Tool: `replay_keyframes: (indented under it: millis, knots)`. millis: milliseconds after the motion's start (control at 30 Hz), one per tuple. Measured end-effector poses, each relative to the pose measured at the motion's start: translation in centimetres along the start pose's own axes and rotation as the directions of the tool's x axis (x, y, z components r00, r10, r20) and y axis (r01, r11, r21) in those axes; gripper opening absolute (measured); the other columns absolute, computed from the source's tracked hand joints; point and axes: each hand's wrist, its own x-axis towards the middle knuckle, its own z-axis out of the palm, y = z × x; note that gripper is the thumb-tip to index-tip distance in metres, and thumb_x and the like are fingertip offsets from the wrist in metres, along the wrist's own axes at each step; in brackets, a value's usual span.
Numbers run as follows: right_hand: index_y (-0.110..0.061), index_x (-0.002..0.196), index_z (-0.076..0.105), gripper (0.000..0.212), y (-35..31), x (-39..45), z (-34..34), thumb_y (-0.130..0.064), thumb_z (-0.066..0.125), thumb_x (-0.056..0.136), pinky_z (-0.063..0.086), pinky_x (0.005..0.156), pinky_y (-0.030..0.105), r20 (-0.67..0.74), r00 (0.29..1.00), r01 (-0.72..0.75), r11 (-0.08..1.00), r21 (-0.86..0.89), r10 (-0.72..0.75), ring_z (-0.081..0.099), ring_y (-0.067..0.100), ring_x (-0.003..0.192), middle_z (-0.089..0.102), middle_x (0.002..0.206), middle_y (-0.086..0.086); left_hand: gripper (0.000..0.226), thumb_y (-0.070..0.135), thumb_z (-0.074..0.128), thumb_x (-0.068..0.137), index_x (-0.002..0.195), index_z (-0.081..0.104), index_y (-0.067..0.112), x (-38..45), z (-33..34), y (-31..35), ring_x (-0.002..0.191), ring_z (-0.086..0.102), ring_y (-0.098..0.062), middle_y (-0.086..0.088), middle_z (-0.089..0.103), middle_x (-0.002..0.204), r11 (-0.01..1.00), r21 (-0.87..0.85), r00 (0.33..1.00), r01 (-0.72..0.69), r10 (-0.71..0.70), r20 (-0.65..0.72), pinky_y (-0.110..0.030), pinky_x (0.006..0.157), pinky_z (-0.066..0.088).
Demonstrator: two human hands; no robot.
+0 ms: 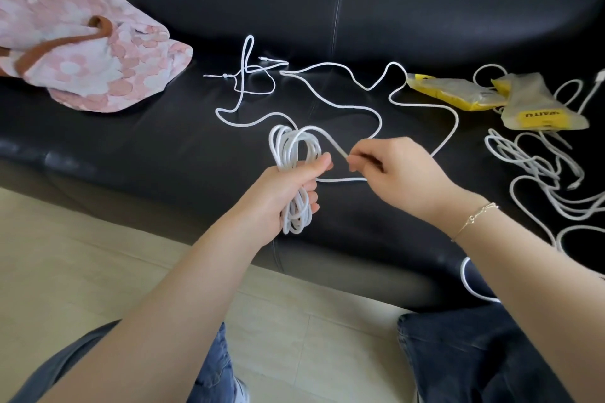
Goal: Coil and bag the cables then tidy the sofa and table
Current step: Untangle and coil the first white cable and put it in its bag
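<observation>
Pink floral cloth point(82, 42); beige floor tiles point(98, 271)

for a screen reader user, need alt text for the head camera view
A left hand holds a half-wound coil of white cable over a black leather sofa while the right hand feeds in slack. Yellow-and-clear plastic bags lie right, a pink floral cloth bag left.

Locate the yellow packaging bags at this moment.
Head view: the yellow packaging bags lie on the black sofa at far right, above the tangled white cables.
</observation>
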Motion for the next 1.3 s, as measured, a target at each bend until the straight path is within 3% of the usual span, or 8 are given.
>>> replay_keyframes:
  millis: [167, 200, 400, 600, 767, 1033, 1200, 1300]
  knots:
    - [-0.015, 0.085, 0.064, 0.020, -0.9, -0.1, 0.9, -0.022, 0.050, 0.098, 0.043, 0.062, 0.033, 0.095, 0.993, 0.079, 0.996, -0.051, -0.074, 0.050, 0.016, 0.061, 0.057, 0.064, -0.003, 0.014, 0.025, 0.076, 0.084, 0.095, 0.068, 0.023, 0.2, 0.2, -0.2, 0.062, 0.022, -0.001, 0.027, 0.039, 0.076, 0.987, -0.159, 0.997, 0.020, -0.031, -0.067, -0.018, 0.053, 0.048]
    - [-0.015, 0.085, 0.065, 0.020, -1.0, -0.2, 0.9, -0.021, 0.050, 0.098, 0.043, 0.061, 0.033, 0.108, 0.991, 0.088, 0.995, -0.055, -0.081, 0.049, 0.016, 0.060, 0.057, 0.064, -0.003, 0.017, 0.025, 0.076, 0.084, 0.099, 0.069, 0.020, 0.2, 0.2, -0.2, 0.046, 0.062, -0.001, 0.002, 0.061, 0.049, 0.986, -0.166, 0.997, 0.027, -0.038, -0.064, -0.018, 0.050, 0.046]
    - [-0.015, 0.089, 0.067, 0.021, -1.3, -0.4, 0.9, -0.026, 0.051, 0.098, 0.038, 0.054, 0.024, 0.160, 0.981, 0.110, 0.994, -0.017, -0.106, 0.048, 0.014, 0.055, 0.055, 0.060, -0.003, 0.028, 0.026, 0.072, 0.087, 0.110, 0.071, 0.009, 0.4, 0.3, -0.4, 0.040, 0.050, -0.004, 0.010, 0.049, 0.045, 0.989, -0.146, 0.996, 0.008, -0.021, -0.085, -0.020, 0.060, 0.048]
    - [-0.021, 0.071, 0.061, 0.026, 0.2, -0.1, 0.1, -0.039, 0.059, 0.090, 0.044, 0.067, 0.030, 0.133, 0.984, 0.123, 0.992, -0.019, -0.120, 0.050, 0.011, 0.073, 0.050, 0.072, -0.011, 0.017, 0.027, 0.067, 0.092, 0.089, 0.071, 0.011, 0.7, 0.2, -0.1, 0.063, 0.059, -0.010, 0.001, 0.058, 0.069, 0.963, -0.269, 0.990, -0.011, -0.028, -0.139, -0.025, 0.067, 0.055]
    - [-0.025, 0.095, 0.070, 0.007, 1.8, 0.0, -0.8, -0.025, 0.065, 0.089, 0.049, 0.084, 0.031, 0.112, 0.989, 0.099, 0.995, -0.016, -0.097, 0.057, 0.011, 0.093, 0.058, 0.102, -0.012, 0.017, 0.022, 0.061, 0.096, 0.101, 0.067, 0.006, 0.7, -0.2, 0.4, 0.095, 0.071, -0.018, -0.006, 0.075, 0.097, 0.896, -0.444, 0.986, -0.019, -0.058, -0.159, -0.031, 0.083, 0.057]
    - [-0.016, 0.101, 0.062, 0.012, 2.4, 0.1, -0.9, -0.024, 0.054, 0.098, 0.048, 0.064, 0.030, -0.032, 0.987, -0.158, 0.987, -0.032, 0.157, 0.060, 0.015, 0.064, 0.062, 0.073, -0.004, 0.030, 0.024, 0.060, 0.097, 0.071, 0.057, 0.009, 0.7, -0.5, 0.8, 0.051, 0.059, -0.010, 0.001, 0.053, 0.058, 0.839, -0.541, 0.978, -0.048, -0.070, -0.195, -0.032, 0.073, 0.057]
    - [-0.013, 0.106, 0.050, 0.012, 3.4, 0.7, -2.1, -0.019, 0.040, 0.101, 0.059, 0.069, 0.043, -0.123, 0.863, -0.454, 0.858, 0.239, 0.491, 0.067, 0.023, 0.053, 0.066, 0.070, 0.008, 0.028, 0.026, 0.064, 0.094, 0.071, 0.057, 0.012, 0.6, -1.0, 1.0, 0.044, 0.050, -0.007, 0.004, 0.050, 0.056, 0.898, -0.430, 0.970, -0.090, -0.019, -0.244, -0.024, 0.067, 0.051]
    - [-0.006, 0.126, 0.041, 0.026, 4.2, 1.5, -3.4, -0.009, 0.031, 0.102, 0.059, 0.051, 0.037, -0.069, 0.641, -0.510, 0.491, 0.706, 0.765, 0.064, 0.023, 0.043, 0.060, 0.066, 0.012, 0.030, 0.030, 0.073, 0.087, 0.068, 0.056, 0.013, 0.5, -1.5, 1.0, 0.044, 0.048, -0.006, 0.005, 0.049, 0.051, 0.945, -0.310, 0.950, -0.102, 0.000, -0.312, -0.024, 0.067, 0.051]
